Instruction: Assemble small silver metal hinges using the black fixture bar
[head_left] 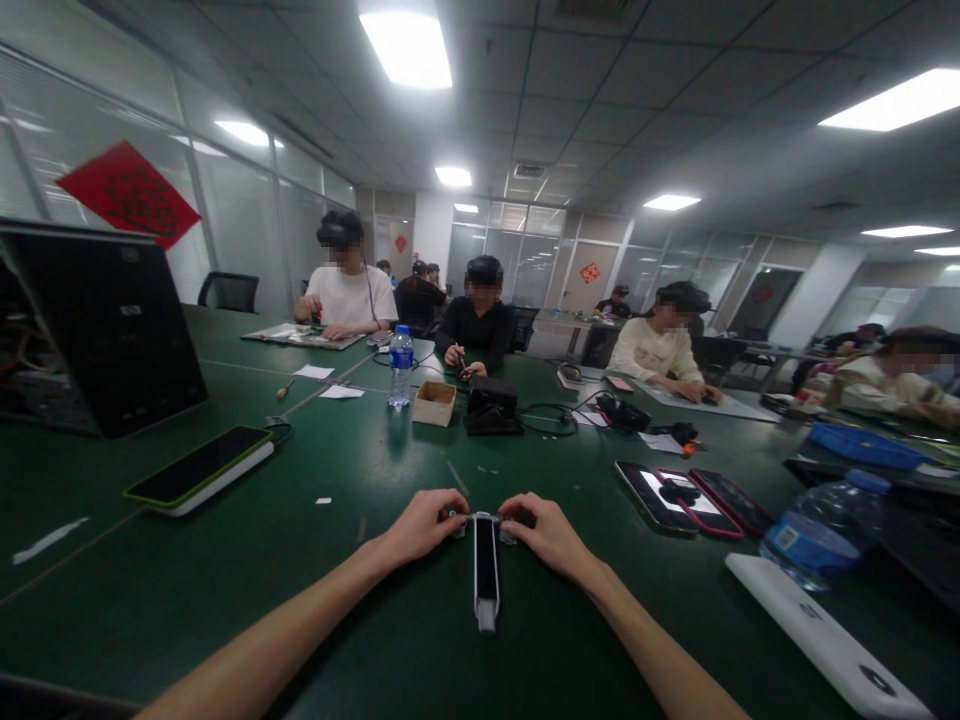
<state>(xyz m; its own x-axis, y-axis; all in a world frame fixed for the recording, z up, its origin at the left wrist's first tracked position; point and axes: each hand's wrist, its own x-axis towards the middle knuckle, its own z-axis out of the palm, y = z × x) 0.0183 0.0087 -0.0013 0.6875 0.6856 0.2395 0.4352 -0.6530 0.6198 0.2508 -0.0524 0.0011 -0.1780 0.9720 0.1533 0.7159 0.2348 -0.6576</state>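
A slim white device with a long black face [486, 570] lies lengthwise on the green table, its paler end towards me. My left hand [429, 522] is at the left of its far end, thumb and fingers pinched together. On the other side my right hand [546, 530] is pinched in the same way, close to the device's far right corner. Small pale bits show under the fingertips of both hands, too small to name. Whether the fingertips touch the device itself I cannot tell.
A phone with a green edge [202, 465] lies to the left, near a black computer case [112, 330]. Ahead stand a water bottle [401, 366] and an open cardboard box [434, 404]. Rightwards are a tablet [651, 497], a large bottle [823, 530] and a white device [817, 630]. Several people sit beyond.
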